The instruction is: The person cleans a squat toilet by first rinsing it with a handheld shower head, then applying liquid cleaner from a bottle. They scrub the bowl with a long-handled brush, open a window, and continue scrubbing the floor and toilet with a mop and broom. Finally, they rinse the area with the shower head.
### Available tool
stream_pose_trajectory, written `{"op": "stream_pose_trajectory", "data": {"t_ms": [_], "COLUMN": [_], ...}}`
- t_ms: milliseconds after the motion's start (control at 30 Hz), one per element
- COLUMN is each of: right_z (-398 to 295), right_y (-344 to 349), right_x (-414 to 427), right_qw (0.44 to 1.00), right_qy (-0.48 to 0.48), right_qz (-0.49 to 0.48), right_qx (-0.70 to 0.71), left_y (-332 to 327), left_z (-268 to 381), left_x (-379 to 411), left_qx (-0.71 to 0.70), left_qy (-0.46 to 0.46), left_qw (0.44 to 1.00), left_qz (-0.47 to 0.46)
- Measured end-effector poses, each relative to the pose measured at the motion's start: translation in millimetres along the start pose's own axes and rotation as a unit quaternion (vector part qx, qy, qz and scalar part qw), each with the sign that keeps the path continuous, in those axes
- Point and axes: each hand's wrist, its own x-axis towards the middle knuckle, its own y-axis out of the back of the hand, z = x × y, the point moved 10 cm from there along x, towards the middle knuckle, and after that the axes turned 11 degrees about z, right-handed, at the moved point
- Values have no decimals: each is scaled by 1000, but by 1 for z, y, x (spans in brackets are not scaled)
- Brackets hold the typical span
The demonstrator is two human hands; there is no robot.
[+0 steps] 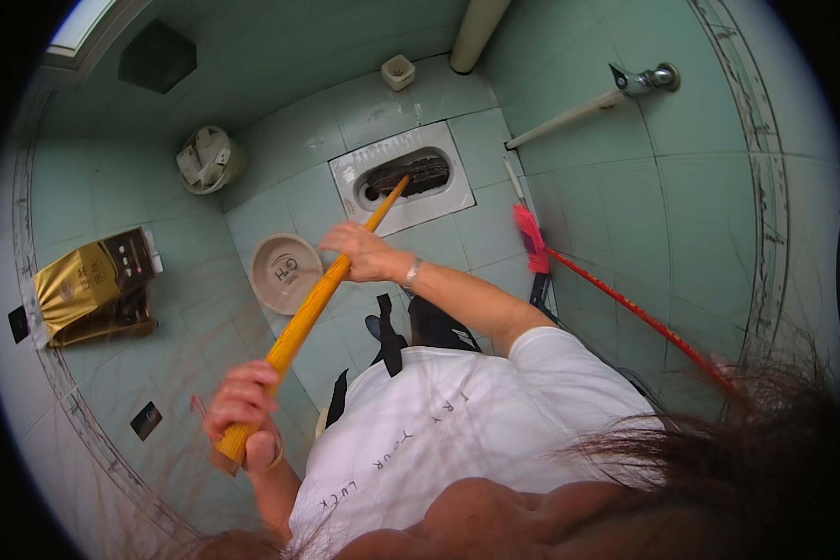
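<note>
A mop's yellow wooden handle [306, 308] slants from the lower left up to a white ceramic squat toilet [460, 155] in the floor. My left hand [245, 409] is wrapped around the handle near its upper end. Lower on the same handle, my right hand [365, 253] is closed, its wrist bearing a bracelet. The handle's far end meets a dark mop head [427, 175], which lies in the toilet's basin and covers most of it. Left of that dark mass shows a round drain hole [372, 193].
A beige plastic basin [285, 274] rests left of my right hand. By the left wall stands a waste bin [234, 164] with paper. A gold bag [84, 287] hangs there. On the right are a red pole [623, 301], pink cloth [530, 234] and flush valve [644, 79].
</note>
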Motion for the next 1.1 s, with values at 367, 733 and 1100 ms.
{"op": "stream_pose_trajectory", "data": {"t_ms": [367,733,1100], "right_z": [-120,26,-144], "right_y": [0,-78,-36], "right_x": [24,-57,-3], "right_qw": [982,985,990], "right_qy": [-23,-60,37], "right_qz": [-185,-152,-135], "right_qx": [-41,-54,2], "left_y": [57,17,117], "left_z": [130,-13,122], "left_x": [-8,-43,-67], "left_qx": [-12,-14,63], "left_qy": [-150,-9,-152], "left_qw": [987,995,985], "left_qz": [-62,-97,-44]}}
